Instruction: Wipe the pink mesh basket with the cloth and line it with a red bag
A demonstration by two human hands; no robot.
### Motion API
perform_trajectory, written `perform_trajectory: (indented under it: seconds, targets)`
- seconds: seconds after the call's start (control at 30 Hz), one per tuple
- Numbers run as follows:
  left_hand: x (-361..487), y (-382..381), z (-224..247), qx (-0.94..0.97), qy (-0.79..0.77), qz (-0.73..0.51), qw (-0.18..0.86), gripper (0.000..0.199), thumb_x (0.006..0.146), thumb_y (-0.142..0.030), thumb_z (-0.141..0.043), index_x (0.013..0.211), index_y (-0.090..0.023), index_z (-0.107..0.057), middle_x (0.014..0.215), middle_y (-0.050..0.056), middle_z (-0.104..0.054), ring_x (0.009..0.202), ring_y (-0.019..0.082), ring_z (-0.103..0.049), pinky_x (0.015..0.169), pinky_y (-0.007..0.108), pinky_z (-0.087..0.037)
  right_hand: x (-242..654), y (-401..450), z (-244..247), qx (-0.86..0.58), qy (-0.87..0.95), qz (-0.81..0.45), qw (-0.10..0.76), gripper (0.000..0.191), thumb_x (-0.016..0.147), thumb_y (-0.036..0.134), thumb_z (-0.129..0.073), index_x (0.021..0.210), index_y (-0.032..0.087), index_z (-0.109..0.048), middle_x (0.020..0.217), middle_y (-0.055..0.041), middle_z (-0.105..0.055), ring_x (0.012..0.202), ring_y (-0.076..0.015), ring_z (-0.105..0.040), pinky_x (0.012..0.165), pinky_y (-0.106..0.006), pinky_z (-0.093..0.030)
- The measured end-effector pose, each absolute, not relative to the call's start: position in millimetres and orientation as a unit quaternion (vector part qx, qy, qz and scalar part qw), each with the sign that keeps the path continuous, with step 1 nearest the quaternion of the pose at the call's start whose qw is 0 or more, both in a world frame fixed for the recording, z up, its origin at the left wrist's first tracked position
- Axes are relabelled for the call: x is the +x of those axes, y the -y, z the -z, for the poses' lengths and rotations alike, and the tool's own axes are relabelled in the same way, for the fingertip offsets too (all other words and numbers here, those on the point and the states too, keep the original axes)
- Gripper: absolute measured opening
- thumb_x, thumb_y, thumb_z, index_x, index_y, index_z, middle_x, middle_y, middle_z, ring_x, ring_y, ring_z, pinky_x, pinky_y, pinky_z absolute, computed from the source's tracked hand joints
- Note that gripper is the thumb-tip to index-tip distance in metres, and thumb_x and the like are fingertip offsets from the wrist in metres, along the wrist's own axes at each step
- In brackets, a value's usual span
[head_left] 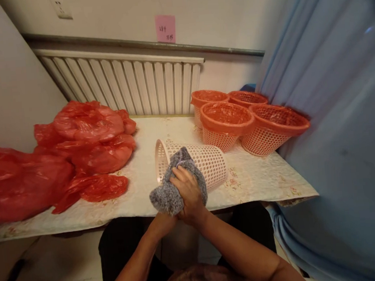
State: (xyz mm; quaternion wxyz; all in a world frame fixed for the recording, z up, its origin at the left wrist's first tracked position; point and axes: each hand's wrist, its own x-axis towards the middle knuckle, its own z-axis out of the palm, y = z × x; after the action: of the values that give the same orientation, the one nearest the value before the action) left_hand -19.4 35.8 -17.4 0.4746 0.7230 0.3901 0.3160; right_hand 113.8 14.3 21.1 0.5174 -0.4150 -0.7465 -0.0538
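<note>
A grey, fuzzy cloth (168, 195) is bunched under my right hand (189, 192), whose fingers curl over it and press it against a basket. That basket is a white plastic wastebasket (210, 160) with round holes, lying on its side with its mouth to the left. My left hand (165, 219) is below the cloth, near the table's front edge; only the wrist and the back part show. The cloth and my right hand hide its fingers.
Several wastebaskets lined with red bags (224, 129) stand at the right rear. Red plastic bags (89, 135) are heaped on the left. The table (243, 188) has a floral cover. Behind it is a radiator (131, 84); a blue curtain (336, 137) hangs at the right.
</note>
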Motion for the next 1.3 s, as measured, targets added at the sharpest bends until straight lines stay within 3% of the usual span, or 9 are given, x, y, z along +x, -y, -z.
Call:
perform_trajectory:
  seconds: [0.1,0.23,0.37,0.5,0.6,0.7,0.83,1.07,1.3]
  targets:
    - [-21,-30,26,0.718,-0.36,-0.296,0.517,0.025,0.08,-0.024,-0.048,0.093,-0.015,-0.067,0.085,0.007,-0.071,0.087,0.024,-0.063,0.086,0.038,-0.052,114,-28,-46,-0.431,0.733,0.042,0.525,0.046,0.087,0.029,-0.044,0.13,0.017,-0.052,0.141,-0.0101,-0.05,0.138,-0.0262,-0.036,0.111,-0.049,-0.033]
    - [-21,-23,37,0.739,-0.32,-0.292,0.516,0.03,0.089,-0.033,-0.044,0.103,-0.014,-0.064,0.098,0.009,-0.07,0.097,0.025,-0.061,0.094,0.039,-0.047,119,-41,-61,-0.457,0.726,0.031,0.514,0.044,0.085,0.027,-0.048,0.128,0.018,-0.054,0.139,-0.0077,-0.053,0.136,-0.0242,-0.039,0.109,-0.044,-0.036]
    - [-22,-21,44,0.743,-0.312,-0.277,0.523,0.029,0.091,-0.036,-0.044,0.095,-0.016,-0.065,0.091,0.007,-0.07,0.096,0.025,-0.061,0.098,0.039,-0.044,122,-40,-58,-0.468,0.72,0.038,0.511,0.044,0.086,0.03,-0.049,0.128,0.018,-0.055,0.137,-0.0078,-0.055,0.135,-0.0246,-0.041,0.109,-0.044,-0.035]
    - [-16,-26,32,0.704,-0.347,-0.289,0.547,0.02,0.082,-0.028,-0.055,0.094,-0.015,-0.063,0.08,0.003,-0.067,0.081,0.021,-0.061,0.084,0.035,-0.05,119,-35,-52,-0.477,0.712,0.044,0.512,0.044,0.088,0.029,-0.047,0.13,0.019,-0.053,0.136,-0.0076,-0.056,0.135,-0.024,-0.041,0.109,-0.045,-0.034]
    - [-7,-34,15,0.658,-0.38,-0.323,0.564,0.028,0.08,-0.028,-0.056,0.103,-0.014,-0.061,0.076,0.001,-0.066,0.07,0.018,-0.06,0.074,0.033,-0.052,121,-37,-48,-0.471,0.717,0.048,0.512,0.047,0.087,0.027,-0.047,0.133,0.018,-0.051,0.135,-0.008,-0.056,0.135,-0.0243,-0.041,0.11,-0.045,-0.035]
    - [-2,-39,1,0.642,-0.376,-0.348,0.571,0.036,0.082,-0.03,-0.055,0.114,-0.013,-0.058,0.086,0.005,-0.069,0.084,0.021,-0.064,0.084,0.036,-0.052,134,-49,-44,-0.475,0.714,0.048,0.512,0.052,0.084,0.025,-0.048,0.136,0.015,-0.049,0.136,-0.0088,-0.055,0.134,-0.0241,-0.042,0.111,-0.044,-0.035]
    - [-3,-38,-2,0.655,-0.351,-0.372,0.556,0.044,0.085,-0.029,-0.053,0.125,-0.012,-0.055,0.121,0.011,-0.065,0.116,0.024,-0.058,0.106,0.039,-0.041,182,-76,-32,-0.552,0.669,0.054,0.495,0.046,0.083,0.023,-0.049,0.128,0.017,-0.057,0.13,-0.0074,-0.06,0.128,-0.0232,-0.047,0.111,-0.043,-0.035]
    - [-5,-39,6,0.678,-0.329,-0.366,0.547,0.047,0.089,-0.031,-0.049,0.131,-0.012,-0.053,0.132,0.011,-0.061,0.121,0.025,-0.056,0.111,0.043,-0.037,266,-78,6,-0.653,0.52,0.092,0.544,0.047,0.084,0.025,-0.044,0.128,0.017,-0.055,0.13,-0.0114,-0.058,0.127,-0.0245,-0.047,0.11,-0.049,-0.035]
    - [-7,-41,-1,0.689,-0.317,-0.351,0.549,0.044,0.089,-0.031,-0.051,0.129,-0.014,-0.057,0.13,0.009,-0.063,0.121,0.025,-0.056,0.11,0.043,-0.039,208,-32,38,-0.622,0.497,0.13,0.591,0.057,0.09,0.035,-0.046,0.142,0.015,-0.038,0.145,-0.0175,-0.042,0.138,-0.0295,-0.036,0.111,-0.057,-0.032]
